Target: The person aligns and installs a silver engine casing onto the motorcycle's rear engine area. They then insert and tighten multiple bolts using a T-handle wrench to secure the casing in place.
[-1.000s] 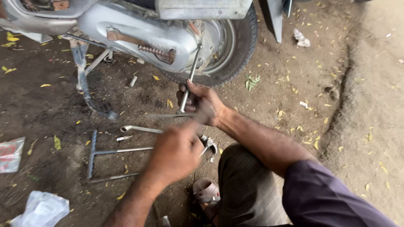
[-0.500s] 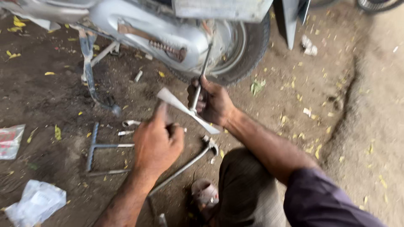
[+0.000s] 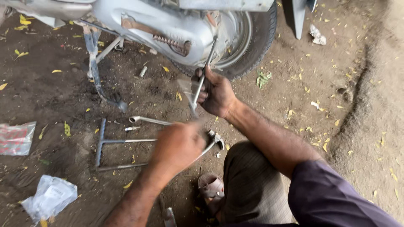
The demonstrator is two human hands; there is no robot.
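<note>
One scooter rear wheel [image 3: 248, 40]; one kickstand [image 3: 97, 71]; two hands, left hand [image 3: 179, 145] and right hand [image 3: 216, 92]; one metal rod [image 3: 203, 75] in the right hand; perhaps three long tools on the ground, including one T-shaped wrench [image 3: 113, 143] and one socket spanner [image 3: 149, 120], motion blur hindering the count; two plastic bags [image 3: 50, 197]

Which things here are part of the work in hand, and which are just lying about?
In use: metal rod gripped by right hand; left hand, blurred; scooter wheel.
Lying about: T-shaped wrench, plastic bag, red packet, crumpled paper.
</note>
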